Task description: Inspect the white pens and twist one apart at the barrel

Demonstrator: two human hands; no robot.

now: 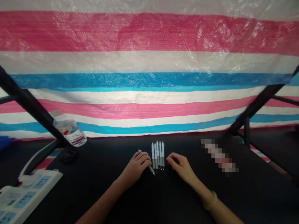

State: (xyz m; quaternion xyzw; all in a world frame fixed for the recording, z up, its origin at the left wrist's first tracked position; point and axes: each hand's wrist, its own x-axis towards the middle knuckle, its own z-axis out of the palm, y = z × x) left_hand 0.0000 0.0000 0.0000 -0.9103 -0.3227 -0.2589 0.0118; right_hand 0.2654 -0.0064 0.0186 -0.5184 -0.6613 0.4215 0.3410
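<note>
Several white pens (158,154) with grey grips lie side by side in a row on the black table (144,202), tips toward me. To their left, my left hand (139,163) is closed over another pen (151,170); its tip points down and right, and its middle is hidden under the fingers. My right hand (178,163) rests just right of the row, fingers curled with thumb and forefinger close together. Whether something small sits between those fingertips is hidden.
A clear water bottle (74,133) tilts at the back left beside a dark frame bar (32,107). Near it lies a black object (68,156). A white power strip (35,194) is at front left. A pixelated item (219,155) lies right. Striped sheeting (149,81) hangs behind.
</note>
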